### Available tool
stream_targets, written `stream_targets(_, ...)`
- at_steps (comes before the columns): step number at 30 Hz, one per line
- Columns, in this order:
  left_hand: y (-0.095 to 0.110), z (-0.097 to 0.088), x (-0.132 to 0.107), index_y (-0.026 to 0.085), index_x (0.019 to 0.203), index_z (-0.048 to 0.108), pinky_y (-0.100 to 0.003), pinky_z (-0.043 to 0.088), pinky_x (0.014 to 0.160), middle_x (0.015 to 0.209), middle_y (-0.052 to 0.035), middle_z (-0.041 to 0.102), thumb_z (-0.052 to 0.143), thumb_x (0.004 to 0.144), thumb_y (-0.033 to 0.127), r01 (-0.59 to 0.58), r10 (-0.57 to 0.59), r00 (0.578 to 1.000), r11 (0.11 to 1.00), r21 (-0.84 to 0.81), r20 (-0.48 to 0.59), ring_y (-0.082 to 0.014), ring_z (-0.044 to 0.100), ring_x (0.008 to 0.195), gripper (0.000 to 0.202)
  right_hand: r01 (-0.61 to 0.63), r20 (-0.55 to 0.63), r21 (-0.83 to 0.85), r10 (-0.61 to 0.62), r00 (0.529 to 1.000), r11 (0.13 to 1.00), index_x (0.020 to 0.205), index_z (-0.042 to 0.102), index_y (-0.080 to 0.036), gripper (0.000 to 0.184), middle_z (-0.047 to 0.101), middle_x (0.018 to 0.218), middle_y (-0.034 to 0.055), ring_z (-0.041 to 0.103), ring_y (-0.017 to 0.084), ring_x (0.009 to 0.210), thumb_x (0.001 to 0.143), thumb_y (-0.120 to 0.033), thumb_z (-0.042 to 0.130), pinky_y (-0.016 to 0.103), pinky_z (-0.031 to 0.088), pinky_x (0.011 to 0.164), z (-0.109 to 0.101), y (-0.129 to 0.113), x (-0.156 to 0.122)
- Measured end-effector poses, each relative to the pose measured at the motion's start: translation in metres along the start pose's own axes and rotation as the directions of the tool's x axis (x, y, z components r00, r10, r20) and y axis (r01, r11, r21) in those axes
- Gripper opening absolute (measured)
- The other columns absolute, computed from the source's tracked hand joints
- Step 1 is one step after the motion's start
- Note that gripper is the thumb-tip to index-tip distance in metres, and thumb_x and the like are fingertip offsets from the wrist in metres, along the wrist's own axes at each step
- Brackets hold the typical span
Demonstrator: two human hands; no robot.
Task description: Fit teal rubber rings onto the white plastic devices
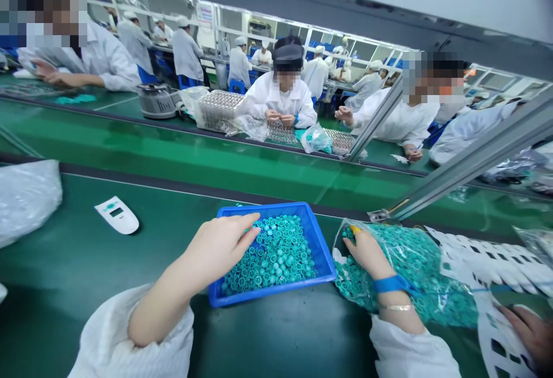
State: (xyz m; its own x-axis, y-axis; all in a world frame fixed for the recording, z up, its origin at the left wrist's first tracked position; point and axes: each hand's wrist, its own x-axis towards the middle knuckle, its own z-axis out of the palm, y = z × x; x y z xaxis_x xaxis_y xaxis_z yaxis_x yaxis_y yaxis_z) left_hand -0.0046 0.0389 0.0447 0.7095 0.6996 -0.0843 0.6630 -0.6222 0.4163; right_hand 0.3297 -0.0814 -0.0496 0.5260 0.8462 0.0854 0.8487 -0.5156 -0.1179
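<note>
My left hand (222,248) is over the left side of a blue plastic tray (322,242), its fingers stretched out and nothing visible in them. Small teal rings (276,251) fill much of the tray, with some lighter, rounder teal pieces among them. To the right, my right hand (367,251) reaches into the mouth of a clear plastic bag (415,263) full of similar teal rings. Its fingers are curled, and a yellow cover shows on one fingertip. Teal pieces lie right at the fingertips; what they hold is partly hidden. A blue band is around that wrist.
A white card with a cut-out window (125,222) lies left of the tray, near a plastic bag (28,199). White die-cut sheets (484,260) and another person's hand (525,332) are at right. A metal post (466,147) slants up; co-workers sit across the green line.
</note>
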Motion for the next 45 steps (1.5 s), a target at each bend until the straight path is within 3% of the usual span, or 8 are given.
stream_targets(6, 0.0, 0.001, -0.003, 0.018, 0.136, 0.047, -0.042, 0.051, 0.081, 0.117, -0.0101, 0.069, 0.031, 0.094, 0.044, -0.046, 0.047, 0.999, 0.999, -0.01, 0.013, -0.0301, 0.065, 0.103, 0.052, 0.017, -0.039, 0.01, -0.017, 0.999, 1.0, 0.106, 0.061, -0.014, 0.021, 0.063, 0.107, 0.0063, 0.063, 0.018, 0.091, 0.091, -0.028, 0.057, 0.037, 0.053, 0.08, 0.022, 0.007, 0.007)
stream_targets(14, 0.015, 0.017, 0.0, 0.019, 0.119, 0.061, -0.034, 0.048, 0.081, 0.113, -0.0086, 0.069, 0.047, 0.089, 0.036, -0.151, 0.123, 0.989, 0.843, -0.516, -0.087, -0.0219, 0.065, 0.091, 0.037, 0.171, -0.143, 0.282, -0.134, 0.981, 0.944, 0.114, 0.06, -0.01, 0.032, 0.07, 0.082, 0.0078, 0.064, 0.017, 0.061, 0.092, -0.031, 0.051, 0.03, 0.056, 0.058, -0.037, -0.041, -0.022)
stream_targets(16, 0.026, 0.024, 0.002, 0.019, 0.118, 0.059, -0.031, 0.048, 0.078, 0.118, -0.0092, 0.064, 0.055, 0.085, 0.033, -0.075, 0.093, 0.995, 0.583, -0.809, -0.026, -0.02, 0.064, 0.091, 0.036, 0.279, -0.159, 0.389, -0.234, 0.959, 0.878, 0.118, 0.059, -0.016, 0.034, 0.07, 0.087, 0.0052, 0.066, 0.016, 0.065, 0.093, -0.037, 0.048, 0.027, 0.056, 0.059, -0.054, -0.074, -0.035)
stream_targets(18, 0.036, 0.03, 0.003, 0.02, 0.115, 0.057, -0.029, 0.049, 0.076, 0.119, -0.0086, 0.061, 0.059, 0.082, 0.031, 0.085, 0.06, 0.994, 0.099, -0.991, 0.091, -0.0179, 0.063, 0.092, 0.035, 0.421, -0.232, 0.565, -0.353, 0.906, 0.709, 0.111, 0.062, -0.019, 0.028, 0.069, 0.1, 0.007, 0.067, 0.018, 0.08, 0.091, -0.036, 0.052, 0.027, 0.057, 0.066, -0.068, -0.108, -0.043)
stream_targets(21, 0.045, 0.035, 0.007, 0.016, 0.1, 0.059, -0.028, 0.048, 0.079, 0.094, -0.0072, 0.063, 0.049, 0.089, 0.037, 0.276, 0.086, 0.956, -0.584, -0.763, 0.281, -0.0153, 0.063, 0.084, 0.025, 0.521, -0.228, 0.608, -0.498, 0.837, 0.598, 0.106, 0.063, -0.021, 0.02, 0.067, 0.103, 0.0071, 0.066, 0.019, 0.09, 0.088, -0.027, 0.056, 0.028, 0.056, 0.075, -0.077, -0.149, -0.045)
stream_targets(24, 0.047, 0.034, 0.012, 0.014, 0.093, 0.057, -0.029, 0.048, 0.081, 0.081, -0.0078, 0.062, 0.032, 0.095, 0.034, 0.259, 0.06, 0.935, -0.791, -0.554, 0.351, -0.0158, 0.064, 0.076, 0.032, 0.568, -0.134, 0.533, -0.601, 0.788, 0.627, 0.108, 0.063, -0.019, 0.023, 0.068, 0.103, 0.0081, 0.066, 0.02, 0.09, 0.086, -0.021, 0.055, 0.031, 0.056, 0.078, -0.076, -0.17, -0.04)
stream_targets(36, 0.046, 0.034, 0.008, 0.009, 0.089, 0.065, -0.027, 0.047, 0.088, 0.087, -0.0082, 0.067, 0.057, 0.075, 0.0, 0.133, -0.059, 0.967, -0.712, -0.689, 0.248, -0.0144, 0.066, 0.082, 0.018, 0.585, -0.429, 0.554, -0.398, 0.811, 0.593, 0.091, 0.072, -0.018, 0.017, 0.076, 0.084, 0.0055, 0.072, 0.019, 0.066, 0.082, -0.026, 0.06, 0.027, 0.06, 0.063, -0.068, -0.162, -0.04)
stream_targets(45, 0.042, 0.042, 0.009, 0.013, 0.082, 0.07, -0.017, 0.043, 0.06, 0.063, 0.0012, 0.063, 0.088, 0.054, 0.026, 0.126, -0.123, 0.969, -0.507, -0.853, 0.215, -0.0064, 0.058, 0.061, 0.036, 0.636, -0.522, 0.403, -0.405, 0.751, 0.659, 0.091, 0.07, -0.016, 0.017, 0.074, 0.075, 0.0052, 0.067, 0.016, 0.05, 0.085, -0.028, 0.059, 0.025, 0.059, 0.055, -0.083, -0.161, -0.05)
